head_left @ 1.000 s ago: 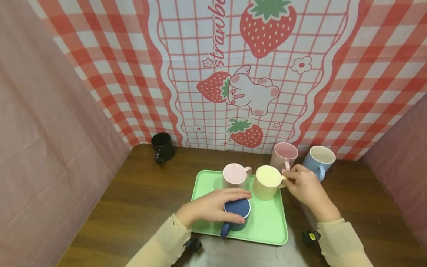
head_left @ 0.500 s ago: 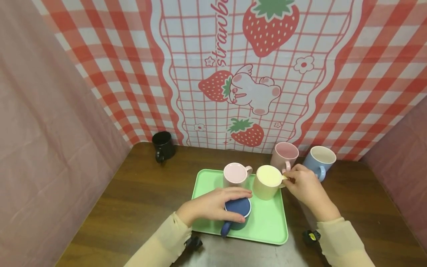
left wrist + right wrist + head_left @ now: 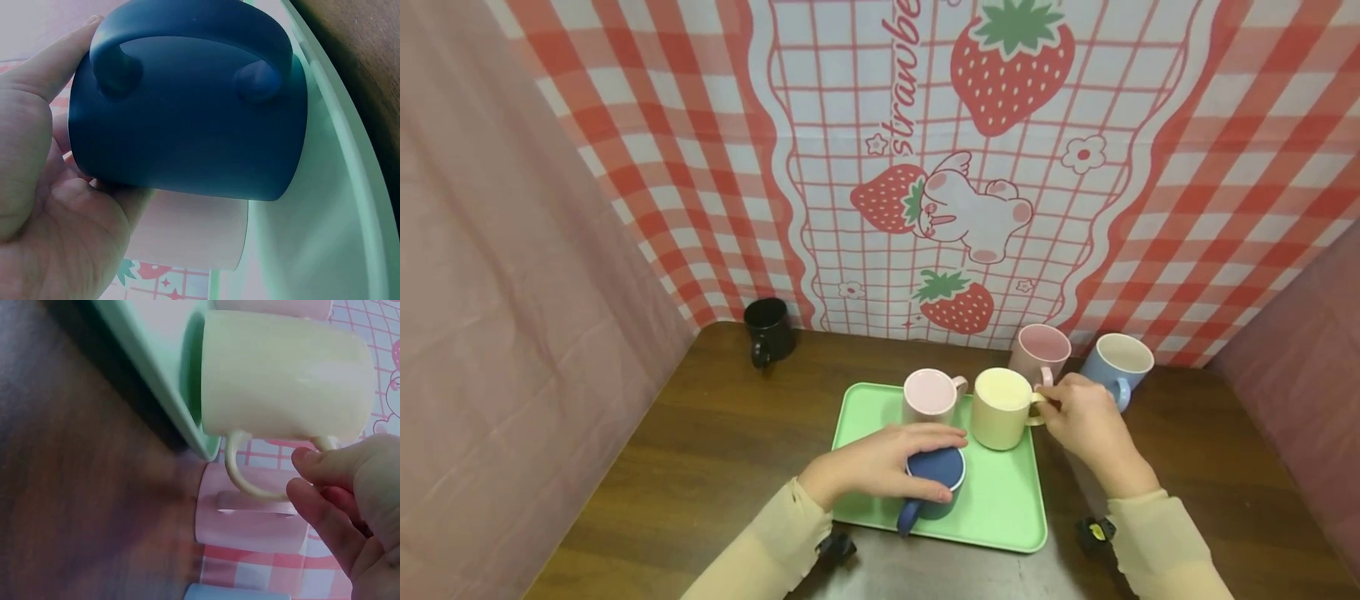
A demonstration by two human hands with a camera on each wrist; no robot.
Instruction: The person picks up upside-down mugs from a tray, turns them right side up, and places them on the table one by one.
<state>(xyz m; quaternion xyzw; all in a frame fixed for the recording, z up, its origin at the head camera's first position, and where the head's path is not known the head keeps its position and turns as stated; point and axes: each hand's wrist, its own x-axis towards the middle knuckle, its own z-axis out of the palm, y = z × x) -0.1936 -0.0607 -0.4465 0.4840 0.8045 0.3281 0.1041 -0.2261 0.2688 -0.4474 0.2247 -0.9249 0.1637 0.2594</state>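
Observation:
My left hand (image 3: 887,462) spans the rim of a dark blue mug (image 3: 936,500), thumb on one side and fingers on the other. In the left wrist view the blue mug (image 3: 187,137) shows its handle turned away from my palm. My right hand (image 3: 1090,425) pinches the handle of a pale yellow mug (image 3: 997,425) between thumb and fingers. The right wrist view shows the yellow mug (image 3: 281,375) at the edge of the light green tray (image 3: 1000,517). A light pink mug (image 3: 928,408) stands on the tray behind the blue one.
Behind the tray's right corner is a darker pink mug (image 3: 1033,362), with a light blue mug (image 3: 1105,371) to its right. A black mug (image 3: 771,333) stands at the back left of the wooden table (image 3: 700,467). A strawberry-print cloth (image 3: 955,200) hangs behind.
The yellow mug has risen slightly and stands straighter, with my right hand still on its handle. My left hand and the blue mug have stayed in place.

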